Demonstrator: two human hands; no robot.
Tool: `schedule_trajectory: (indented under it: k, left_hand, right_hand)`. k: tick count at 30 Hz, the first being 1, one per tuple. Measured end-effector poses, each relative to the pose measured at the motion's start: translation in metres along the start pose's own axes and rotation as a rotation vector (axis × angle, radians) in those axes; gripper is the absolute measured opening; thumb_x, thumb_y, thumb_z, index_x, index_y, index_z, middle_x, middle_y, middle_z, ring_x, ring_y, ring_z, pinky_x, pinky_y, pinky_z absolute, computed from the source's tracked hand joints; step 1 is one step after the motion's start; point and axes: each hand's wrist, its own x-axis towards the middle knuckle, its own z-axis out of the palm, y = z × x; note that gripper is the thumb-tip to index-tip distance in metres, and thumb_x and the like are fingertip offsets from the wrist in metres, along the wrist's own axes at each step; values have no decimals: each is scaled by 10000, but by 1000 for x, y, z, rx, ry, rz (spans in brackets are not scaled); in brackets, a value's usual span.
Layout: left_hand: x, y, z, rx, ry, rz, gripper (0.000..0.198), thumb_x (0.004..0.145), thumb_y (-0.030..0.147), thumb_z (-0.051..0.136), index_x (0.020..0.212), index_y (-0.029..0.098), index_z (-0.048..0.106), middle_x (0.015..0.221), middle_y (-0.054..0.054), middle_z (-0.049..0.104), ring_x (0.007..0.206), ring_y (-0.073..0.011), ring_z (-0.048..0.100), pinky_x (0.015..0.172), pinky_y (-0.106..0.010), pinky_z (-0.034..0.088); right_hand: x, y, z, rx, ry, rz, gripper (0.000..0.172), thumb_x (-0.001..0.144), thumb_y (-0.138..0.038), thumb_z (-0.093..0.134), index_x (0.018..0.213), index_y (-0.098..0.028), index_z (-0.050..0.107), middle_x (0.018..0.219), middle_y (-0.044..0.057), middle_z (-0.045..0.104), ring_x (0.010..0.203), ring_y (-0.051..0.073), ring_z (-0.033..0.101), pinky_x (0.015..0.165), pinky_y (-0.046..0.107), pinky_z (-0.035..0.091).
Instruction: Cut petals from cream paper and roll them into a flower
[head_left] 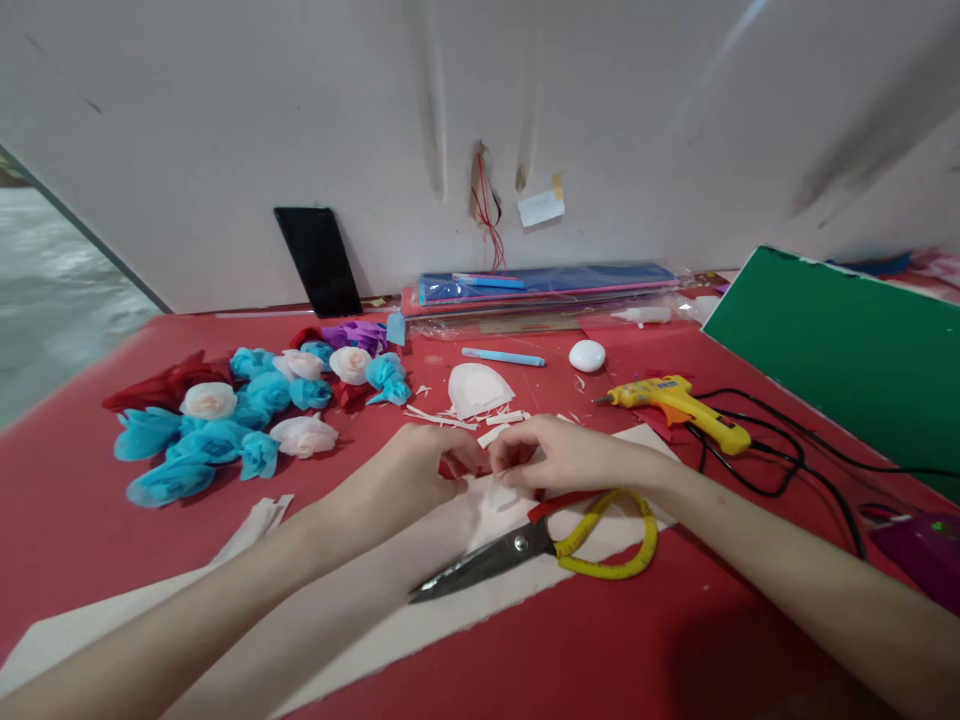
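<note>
Head view, looking forward and down at a red table (600,650): you had the cutting partly done, judging by what lay about. A pale rounded cut piece (478,390) was on the tabletop beyond your hands, with narrow pale strips (441,417) and scraps around it. A wide pale sheet (390,625) lay under your forearms, a large part of it uncut, so shaping and joining seemed to be left. Blue and cream fabric flowers (214,440) were grouped at the left and looked already formed. The yellow glue gun (679,400) rested on the table at the right, apart from your hands, with no glue visible on the pale pieces.

The small pale piece (501,492) was between your hands, over the sheet. Your right hand (547,455) was curled, its thumb and fingers seeming to pinch that piece. Your left hand (420,465) was curled just beside it, fingertips nearly meeting the right's; whether they gripped anything could not be told. The scissors (536,540), yellow-handled, lay on the sheet just nearer you, touched by neither hand.
</note>
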Motion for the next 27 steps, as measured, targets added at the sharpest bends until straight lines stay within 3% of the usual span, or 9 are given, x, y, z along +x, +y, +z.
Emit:
schedule_trajectory:
  k: [8,14,23,27]
  left_hand:
    - [3,-1,-4,-134,-7,-56,162,650,125,512,734,155,647,733,-27,688,704,-174,636,649,-263,495]
    - [15,-9,-18,-245,90,-137,149,674,260,611,784,161,628,741,-23,688,722,-185,647,699,-304,512]
    - [16,-2,-23,-335,101,-131,202,660,307,667,807,173,631,716,-10,678,696,-163,640,693,-291,512]
    - [16,5,-19,-338,71,-98,158,663,269,666,790,178,637,717,-7,681,689,-158,639,662,-274,518]
  right_hand:
    - [0,0,0,69,35,6,70,703,-81,522,699,-144,553,651,-28,504,552,79,476,498,193,380]
    - [6,4,-3,193,234,-11,27,733,-126,563,758,-135,569,755,2,585,685,97,544,674,233,436]
    - [4,-3,-2,311,332,106,16,741,-99,570,736,-113,567,686,0,547,579,74,515,544,193,432]
    - [5,-3,-1,320,312,92,14,725,-106,603,737,-112,597,688,-6,565,605,77,523,597,201,439]
